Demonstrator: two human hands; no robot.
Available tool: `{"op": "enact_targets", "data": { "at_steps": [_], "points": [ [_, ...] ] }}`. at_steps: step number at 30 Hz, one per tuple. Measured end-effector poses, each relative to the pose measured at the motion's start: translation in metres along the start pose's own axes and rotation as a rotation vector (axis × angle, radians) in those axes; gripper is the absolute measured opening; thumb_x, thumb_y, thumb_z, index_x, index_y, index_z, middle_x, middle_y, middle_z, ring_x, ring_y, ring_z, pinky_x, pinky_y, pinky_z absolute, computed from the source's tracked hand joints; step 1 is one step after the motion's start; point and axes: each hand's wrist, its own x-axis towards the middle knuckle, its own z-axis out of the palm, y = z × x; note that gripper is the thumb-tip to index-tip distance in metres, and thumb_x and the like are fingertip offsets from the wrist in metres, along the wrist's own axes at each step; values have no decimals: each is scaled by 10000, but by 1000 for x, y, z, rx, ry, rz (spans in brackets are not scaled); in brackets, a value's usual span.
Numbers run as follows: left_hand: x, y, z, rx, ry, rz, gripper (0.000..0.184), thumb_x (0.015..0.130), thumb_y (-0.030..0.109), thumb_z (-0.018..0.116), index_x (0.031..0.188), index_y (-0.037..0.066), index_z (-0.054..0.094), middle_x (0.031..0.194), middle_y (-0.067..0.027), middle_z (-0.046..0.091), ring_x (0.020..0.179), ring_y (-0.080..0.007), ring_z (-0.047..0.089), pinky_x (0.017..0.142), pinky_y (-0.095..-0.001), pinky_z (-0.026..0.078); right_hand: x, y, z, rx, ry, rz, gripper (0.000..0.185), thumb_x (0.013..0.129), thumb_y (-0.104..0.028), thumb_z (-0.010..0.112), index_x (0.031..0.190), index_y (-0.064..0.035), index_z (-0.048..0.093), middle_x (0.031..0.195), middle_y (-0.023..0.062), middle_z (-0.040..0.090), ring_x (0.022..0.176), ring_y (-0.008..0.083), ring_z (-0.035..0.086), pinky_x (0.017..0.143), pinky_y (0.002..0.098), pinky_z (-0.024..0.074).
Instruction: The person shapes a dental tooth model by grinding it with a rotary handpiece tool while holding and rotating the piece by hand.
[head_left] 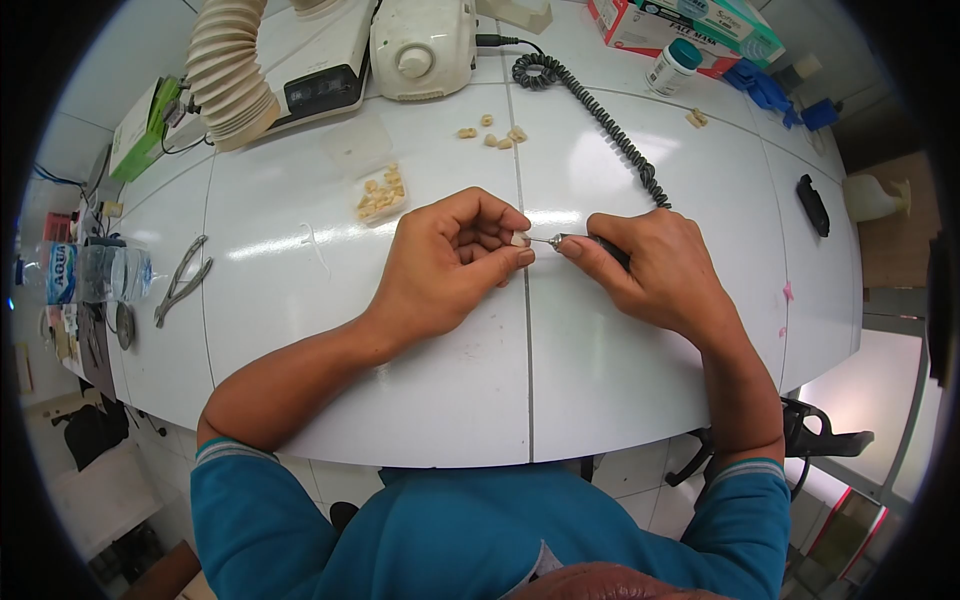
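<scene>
Near the middle of the white table, my left hand point(445, 255) pinches a small whitish piece point(520, 239) between thumb and fingertips. My right hand point(655, 265) is closed around a dark rotary handpiece point(608, 250). Its thin metal tip points left and reaches the whitish piece; whether it touches is too small to tell. A black coiled cord point(610, 125) runs from the control box point(423, 50) down to my right hand. Above my left hand lies an open clear box of small yellowish pieces point(381, 194). Several similar loose pieces point(504, 142) lie farther back.
Metal pliers point(183, 281) and a plastic bottle point(95, 273) are on the left of the white table point(430, 400). A ribbed hose point(230, 75) hangs at back left. At back right are a white jar point(674, 67) and mask boxes point(690, 30); a black object point(812, 205) lies right.
</scene>
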Motion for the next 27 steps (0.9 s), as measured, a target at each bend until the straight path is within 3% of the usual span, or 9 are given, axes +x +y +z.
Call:
{"op": "enact_targets", "data": {
  "at_steps": [27],
  "points": [
    [-1,1,5,89,49,-26,214,990,28,845,1160,-49,740,1064,-70,756,943,-76,728,869,-224,621,-1,-2,3,-28,7,-17,605,1059,-583,681,750,-66,746,537,149,594,522,401,615,536,501,474]
  ]
}}
